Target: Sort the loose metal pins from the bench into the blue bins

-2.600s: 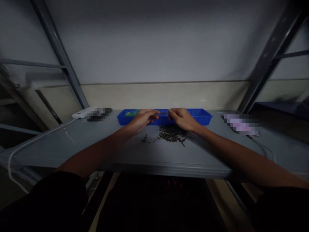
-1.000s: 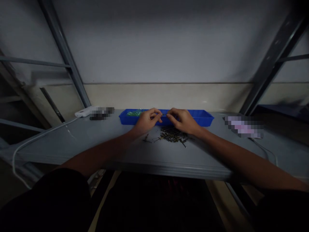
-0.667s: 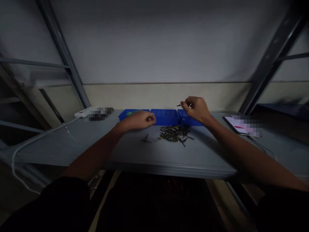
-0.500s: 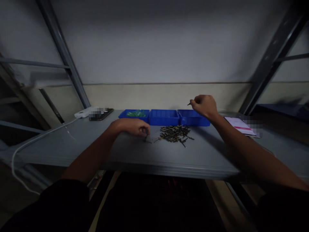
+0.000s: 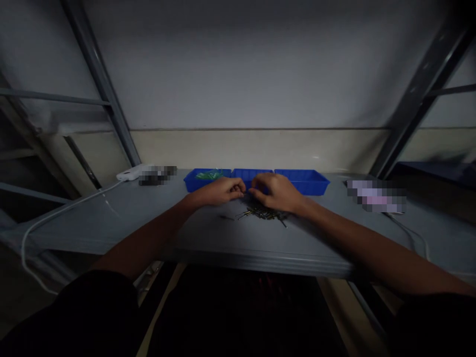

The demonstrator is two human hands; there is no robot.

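Observation:
Side by side over the pile, my left hand [image 5: 226, 190] and my right hand [image 5: 277, 192] nearly meet at the fingertips. The left fingers are curled in and pressed together. My right thumb and forefinger bend into a pinch. Whatever either hand holds is too small and dark to make out. Under the right hand lies a pile of thin metal pieces [image 5: 263, 214], brass and dark, partly covered by that hand. One loose thin piece [image 5: 227, 217] rests on the tabletop left of the pile.
Three blue bins stand in a row behind the hands: the left bin [image 5: 191, 186] with green plastic [image 5: 210, 174], the middle bin [image 5: 245, 172], the right bin [image 5: 312, 187]. A white device [image 5: 130, 173] with a cable sits at left, a blurred flat object [image 5: 375, 197] at right.
My right hand has come down and left from above the right bin, where it pinched a small dark piece. My left hand has moved up and right, away from the loose piece.

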